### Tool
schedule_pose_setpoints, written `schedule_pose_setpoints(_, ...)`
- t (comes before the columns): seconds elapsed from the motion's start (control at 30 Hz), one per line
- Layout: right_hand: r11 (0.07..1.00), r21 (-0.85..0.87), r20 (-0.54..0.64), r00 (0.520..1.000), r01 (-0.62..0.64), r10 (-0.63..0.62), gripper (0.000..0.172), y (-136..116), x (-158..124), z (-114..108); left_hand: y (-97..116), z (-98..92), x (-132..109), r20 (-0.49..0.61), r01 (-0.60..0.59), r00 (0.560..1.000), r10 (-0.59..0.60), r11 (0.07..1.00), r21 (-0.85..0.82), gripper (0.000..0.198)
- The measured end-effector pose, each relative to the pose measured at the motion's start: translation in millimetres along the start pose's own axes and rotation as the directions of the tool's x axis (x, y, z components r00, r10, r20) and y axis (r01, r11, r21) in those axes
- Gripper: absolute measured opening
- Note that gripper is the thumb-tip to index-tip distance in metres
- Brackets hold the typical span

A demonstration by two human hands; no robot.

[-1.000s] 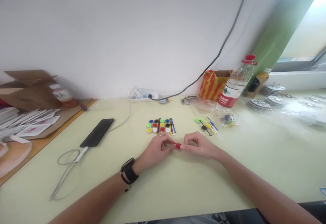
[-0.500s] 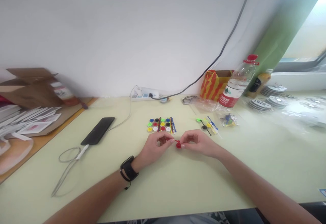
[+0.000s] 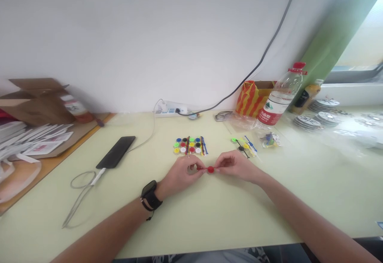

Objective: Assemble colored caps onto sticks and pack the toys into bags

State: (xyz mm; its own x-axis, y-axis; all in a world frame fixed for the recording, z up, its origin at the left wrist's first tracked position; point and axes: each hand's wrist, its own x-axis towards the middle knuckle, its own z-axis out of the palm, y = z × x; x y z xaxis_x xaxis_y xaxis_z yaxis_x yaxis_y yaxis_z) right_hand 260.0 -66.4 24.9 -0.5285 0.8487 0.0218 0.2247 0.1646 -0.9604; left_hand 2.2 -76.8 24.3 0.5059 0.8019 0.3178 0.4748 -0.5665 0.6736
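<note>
Between my two hands is a small round red disc (image 3: 211,169), held just above the pale table. A thin red strip (image 3: 201,169) runs from its left side into the pinched thumb and fingertip of my left hand (image 3: 184,173). At the disc's right edge, my right hand (image 3: 237,166) is pinched shut on it; the fingertips cover the exact contact. Just beyond my left hand lie rows of small coloured discs (image 3: 182,150), with several thin coloured strips (image 3: 204,146) among and beside them. Past my right hand are a few more discs (image 3: 241,148) and strips (image 3: 250,144).
A black phone (image 3: 116,152) with a cable lies at left, near a cardboard box (image 3: 38,101) and stacked papers. Along the wall are a power strip (image 3: 170,109), a striped bag (image 3: 248,99) and a large water bottle (image 3: 281,99). Stacked round pieces (image 3: 307,122) stand at right.
The red disc has turned to lie flatter and come level with the strip, which now stretches straighter between my hands. My right hand has shifted slightly.
</note>
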Motion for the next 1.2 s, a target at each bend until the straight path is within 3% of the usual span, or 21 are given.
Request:
schedule_pose_setpoints(0.23,0.987,-0.153,-0.06,0.996,0.057,-0.067,0.008,3.8,0.9,2.4,1.0,2.6,-2.1,0.044,-0.026,0.999,0.025,1.0,0.016,0.008)
schedule_pose_setpoints(0.47,0.971,-0.215,-0.066,0.991,0.1,-0.116,0.009,6.7,2.7,4.0,6.6,2.2,-1.7,0.112,-0.135,0.986,0.125,0.987,0.084,0.027)
schedule_pose_setpoints(0.7,0.96,-0.255,-0.077,0.987,0.114,-0.138,0.009,10.4,4.1,4.5,9.3,8.9,-1.7,0.116,-0.197,0.978,0.171,0.941,0.276,0.017)
schedule_pose_setpoints(0.9,0.952,-0.287,-0.059,0.99,0.108,-0.13,0.01,10.3,3.1,3.5,10.7,12.6,-2.6,0.113,-0.201,0.978,0.175,0.939,0.281,0.012)
schedule_pose_setpoints(1.03,0.95,-0.294,-0.062,0.99,0.101,-0.124,0.017,8.2,0.1,3.1,10.5,9.1,-4.6,0.095,-0.183,0.981,0.167,0.963,0.198,0.023)
schedule_pose_setpoints(1.2,0.937,-0.348,-0.229,0.97,-0.005,-0.08,0.051,7.4,-1.9,0.0,8.7,6.3,-4.4,-0.032,-0.065,0.997,0.068,0.994,0.086,0.038)
